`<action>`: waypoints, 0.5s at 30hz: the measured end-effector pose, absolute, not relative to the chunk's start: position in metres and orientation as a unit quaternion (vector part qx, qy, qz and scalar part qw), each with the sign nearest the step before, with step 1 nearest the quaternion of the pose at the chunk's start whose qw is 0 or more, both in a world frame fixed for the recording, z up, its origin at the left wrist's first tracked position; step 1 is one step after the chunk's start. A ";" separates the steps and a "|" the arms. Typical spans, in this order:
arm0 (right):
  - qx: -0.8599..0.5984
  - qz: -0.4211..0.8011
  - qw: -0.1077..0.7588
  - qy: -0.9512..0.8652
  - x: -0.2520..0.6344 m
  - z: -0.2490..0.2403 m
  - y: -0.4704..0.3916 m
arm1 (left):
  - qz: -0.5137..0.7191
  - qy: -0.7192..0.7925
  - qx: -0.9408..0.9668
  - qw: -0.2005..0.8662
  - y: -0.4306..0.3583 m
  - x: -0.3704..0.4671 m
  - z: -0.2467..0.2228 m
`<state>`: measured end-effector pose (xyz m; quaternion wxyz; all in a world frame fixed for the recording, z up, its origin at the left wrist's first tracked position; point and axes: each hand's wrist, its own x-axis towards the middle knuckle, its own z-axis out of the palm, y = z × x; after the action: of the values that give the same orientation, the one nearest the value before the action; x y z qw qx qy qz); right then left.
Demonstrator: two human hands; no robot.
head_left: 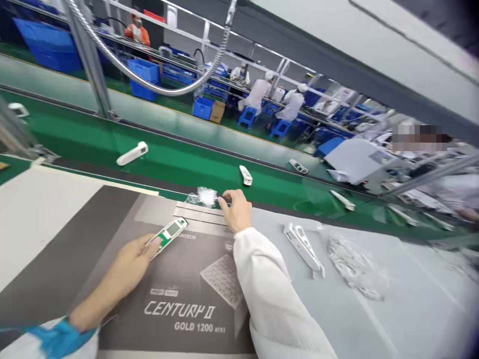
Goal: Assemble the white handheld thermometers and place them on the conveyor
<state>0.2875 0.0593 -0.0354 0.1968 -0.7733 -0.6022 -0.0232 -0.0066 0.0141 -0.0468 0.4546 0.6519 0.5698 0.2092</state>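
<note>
My left hand is closed around a white handheld device housing with a green circuit board and a grey display window. It is held tilted above a printed cardboard sheet. My right hand reaches to the far edge of the sheet, its thumb and index finger curved with a small gap between them. Just left of those fingertips lies a small clear plastic bag with bright white contents. To the right of my right sleeve, white housing parts rest on the grey work surface.
A clear bag of small white parts lies at right. Beyond the worktop runs a green conveyor belt carrying several white devices, one a thermometer-shaped unit. A flexible metal hose hangs overhead. People in white work at far benches.
</note>
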 end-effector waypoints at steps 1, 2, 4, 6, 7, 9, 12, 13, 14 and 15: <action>-0.786 -0.035 0.187 -0.588 0.308 -0.032 0.043 | 0.212 0.566 0.641 0.473 0.015 -0.010 -0.046; -0.804 -0.049 0.176 -0.567 0.330 -0.028 0.026 | 0.212 0.563 0.631 0.490 0.016 -0.013 -0.046; -0.843 -0.080 0.149 -0.510 0.377 -0.024 -0.011 | 0.205 0.554 0.616 0.521 0.016 -0.017 -0.042; -0.871 -0.093 0.118 -0.467 0.416 -0.027 -0.044 | 0.203 0.542 0.608 0.544 0.014 -0.017 -0.038; -0.878 -0.090 0.102 -0.459 0.429 -0.031 -0.058 | 0.203 0.536 0.606 0.552 0.012 -0.016 -0.036; -0.880 -0.071 0.078 -0.463 0.445 -0.044 -0.080 | 0.201 0.525 0.605 0.564 0.009 -0.012 -0.033; -0.870 -0.037 0.064 -0.488 0.447 -0.062 -0.098 | 0.194 0.504 0.598 0.593 0.005 -0.005 -0.030; -0.868 -0.029 0.062 -0.492 0.447 -0.066 -0.100 | 0.192 0.495 0.591 0.608 0.004 -0.002 -0.029; -0.868 -0.024 0.060 -0.492 0.447 -0.069 -0.100 | 0.189 0.487 0.582 0.623 0.002 0.000 -0.027; -0.871 -0.021 0.056 -0.488 0.448 -0.070 -0.099 | 0.186 0.481 0.573 0.637 0.001 0.003 -0.025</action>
<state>0.4482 -0.0995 -0.0700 0.0558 -0.8709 -0.4878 -0.0213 0.0034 0.0010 -0.0255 0.6373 0.5728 0.4809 0.1856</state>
